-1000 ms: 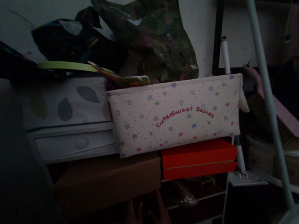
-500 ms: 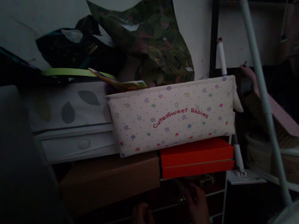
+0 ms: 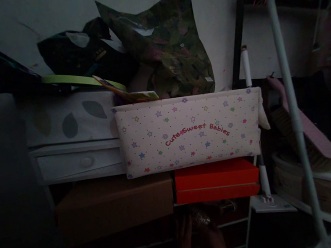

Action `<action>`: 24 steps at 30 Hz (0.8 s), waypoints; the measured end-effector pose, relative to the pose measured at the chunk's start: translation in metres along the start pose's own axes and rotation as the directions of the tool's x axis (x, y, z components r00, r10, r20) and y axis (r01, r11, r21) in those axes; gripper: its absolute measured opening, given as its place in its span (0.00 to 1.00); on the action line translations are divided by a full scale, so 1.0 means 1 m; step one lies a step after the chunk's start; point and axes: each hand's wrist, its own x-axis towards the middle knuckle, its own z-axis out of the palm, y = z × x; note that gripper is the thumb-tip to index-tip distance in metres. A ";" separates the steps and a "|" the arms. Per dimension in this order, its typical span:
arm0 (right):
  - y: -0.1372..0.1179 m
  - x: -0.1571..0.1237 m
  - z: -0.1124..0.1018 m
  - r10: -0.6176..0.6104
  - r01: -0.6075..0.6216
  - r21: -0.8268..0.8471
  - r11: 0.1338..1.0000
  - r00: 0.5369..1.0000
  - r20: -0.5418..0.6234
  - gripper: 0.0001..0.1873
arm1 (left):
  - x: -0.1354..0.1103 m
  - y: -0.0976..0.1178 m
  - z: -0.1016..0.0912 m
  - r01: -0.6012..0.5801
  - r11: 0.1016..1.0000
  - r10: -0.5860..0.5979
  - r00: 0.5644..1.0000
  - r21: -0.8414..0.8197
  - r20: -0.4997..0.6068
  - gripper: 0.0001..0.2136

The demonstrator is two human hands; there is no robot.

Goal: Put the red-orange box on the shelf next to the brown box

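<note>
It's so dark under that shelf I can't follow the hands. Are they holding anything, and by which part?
It cannot be told. Both hands, left hand and right hand, meet at a small glittery thing below the orange box; the grip is hidden in shadow.

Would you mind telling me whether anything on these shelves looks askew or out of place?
The star-print bag overhangs the orange box beneath it and sits slightly tilted. A crumpled camouflage bag leans against the wall behind. Both hands are in the dark shelf below, by a glittery thing; their grip is unclear.
</note>
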 end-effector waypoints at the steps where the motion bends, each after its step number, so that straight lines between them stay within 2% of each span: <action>1: -0.002 0.000 0.002 0.038 -0.038 0.012 0.999 0.999 0.020 0.23 | 0.001 0.000 0.002 0.010 1.000 -0.011 1.000 -0.023 -0.012 0.33; 3: -0.007 -0.001 0.007 0.098 -0.100 0.047 0.994 0.994 0.044 0.31 | 0.002 0.001 0.005 0.035 0.995 -0.037 0.999 -0.091 -0.023 0.33; 6: -0.014 -0.006 0.018 0.088 -0.109 0.161 0.981 0.987 0.134 0.42 | -0.001 0.003 0.005 0.055 0.973 -0.053 0.998 -0.222 0.017 0.33; 9: -0.017 -0.012 0.030 0.041 -0.099 0.209 0.973 0.964 0.262 0.42 | -0.003 0.004 0.000 0.116 0.942 -0.113 0.993 -0.314 0.026 0.33; 11: -0.017 -0.016 0.038 0.028 -0.091 0.213 0.973 0.959 0.281 0.40 | -0.003 0.003 -0.004 0.170 0.919 -0.174 0.985 -0.357 0.021 0.34; 14: -0.015 -0.020 0.046 -0.014 -0.060 0.257 0.965 0.961 0.275 0.38 | -0.003 -0.001 -0.011 0.164 0.900 -0.183 0.983 -0.405 -0.009 0.34; 19: -0.014 -0.022 0.053 -0.008 -0.094 0.310 0.946 0.950 0.313 0.38 | -0.006 -0.010 -0.016 0.218 0.906 -0.234 0.972 -0.362 -0.001 0.33; 21: -0.013 -0.022 0.054 0.000 -0.109 0.312 0.944 0.944 0.329 0.39 | -0.008 -0.013 -0.015 0.199 0.922 -0.216 0.976 -0.331 -0.016 0.33; 24: -0.018 -0.024 0.056 0.008 -0.138 0.323 0.936 0.928 0.373 0.41 | -0.008 -0.019 -0.011 0.136 0.965 -0.160 0.982 -0.226 -0.095 0.32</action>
